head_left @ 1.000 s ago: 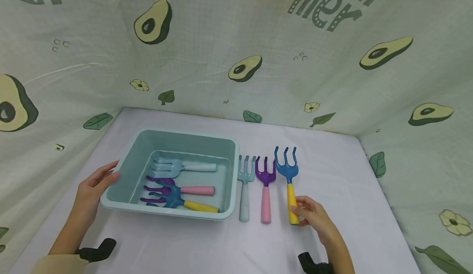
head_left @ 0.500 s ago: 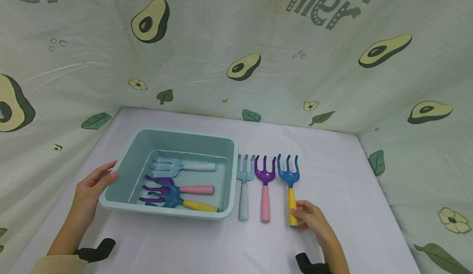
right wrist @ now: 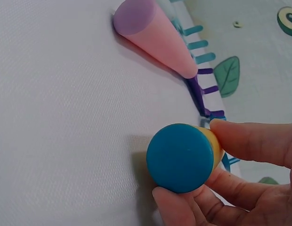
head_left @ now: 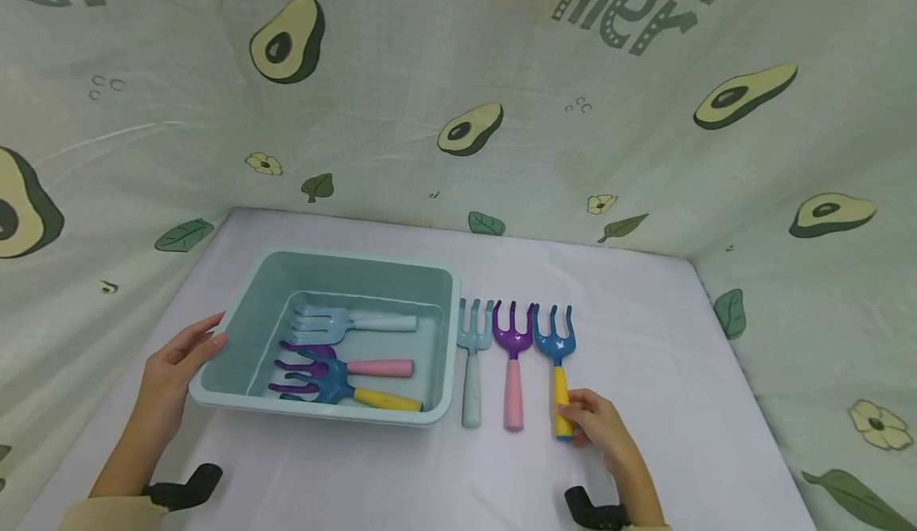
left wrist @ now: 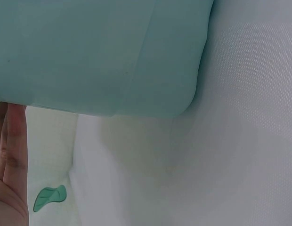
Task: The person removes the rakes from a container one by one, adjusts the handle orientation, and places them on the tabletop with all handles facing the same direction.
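In the head view, my left hand (head_left: pixel 169 380) holds the left rim of a pale green plastic tub (head_left: pixel 444 356), thumb at the rim. The left wrist view shows the fingers (left wrist: pixel 15 150) reaching up under the tub's rim. My right hand (head_left: pixel 595 423) pinches the yellow handle of a blue three-tined hand rake (head_left: pixel 555 346) near its end. From the right wrist, the handle's blue end cap (right wrist: pixel 180 158) faces the camera, thumb and fingers around it. Beside it lies a purple hand rake with pink handle (head_left: pixel 513 388), then a light blue one (head_left: pixel 471 388) against the tub's right side.
Inside the tub lie another light blue rake (head_left: pixel 383 323), a purple rake with pink handle (head_left: pixel 380 368) and a blue rake with yellow handle (head_left: pixel 387 400). A white cloth (head_left: pixel 630 316) covers the table; an avocado-print curtain (head_left: pixel 387 53) surrounds its back and sides.
My right hand has drawn the blue rake toward me, then shifted it left, so its tines now sit right beside the purple rake's. The left hand keeps its hold on the tub.
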Demonstrator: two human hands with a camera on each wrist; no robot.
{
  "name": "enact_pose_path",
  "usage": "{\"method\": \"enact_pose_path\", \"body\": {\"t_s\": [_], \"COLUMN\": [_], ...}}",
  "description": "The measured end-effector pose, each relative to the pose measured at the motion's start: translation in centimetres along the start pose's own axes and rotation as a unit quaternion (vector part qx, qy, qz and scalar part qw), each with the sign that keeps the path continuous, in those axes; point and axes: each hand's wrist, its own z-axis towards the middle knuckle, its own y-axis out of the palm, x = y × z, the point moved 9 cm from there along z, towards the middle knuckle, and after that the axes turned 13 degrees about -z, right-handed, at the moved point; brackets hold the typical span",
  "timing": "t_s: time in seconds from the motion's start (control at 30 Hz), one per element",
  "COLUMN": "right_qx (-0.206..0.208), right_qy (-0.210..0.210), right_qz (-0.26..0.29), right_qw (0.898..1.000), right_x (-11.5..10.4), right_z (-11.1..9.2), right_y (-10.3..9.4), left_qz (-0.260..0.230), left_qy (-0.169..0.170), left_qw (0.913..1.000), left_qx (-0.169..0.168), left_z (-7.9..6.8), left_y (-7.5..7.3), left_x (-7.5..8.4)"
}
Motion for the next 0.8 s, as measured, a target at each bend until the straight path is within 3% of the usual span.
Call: {"method": "enact_pose_path", "body": {"t_s": [0.27,0.53,0.8], "right_qx": [0.004,0.019,0.026], "right_qy": [0.016,0.014,0.003], "right_qz": [-0.011,-0.043,-0.054], "right_qw": [1.000,0.999,0.998], "right_x": [0.0,0.1,0.0], "right_z": [0.0,0.1,0.0], "right_y": [0.1,-0.4,-0.3], "left_qz": [0.016,-0.002,0.015], "left_qy": [0.003,0.000,-0.010], "left_qw": [0.9999,1.0000,0.9998], "left_qx": [-0.002,-0.008,0.009], "left_z": [-0.4,-0.3,0.2], "left_y": [0.3,0.4,-0.2], "left_x": [0.7,0.7,-0.5]}}
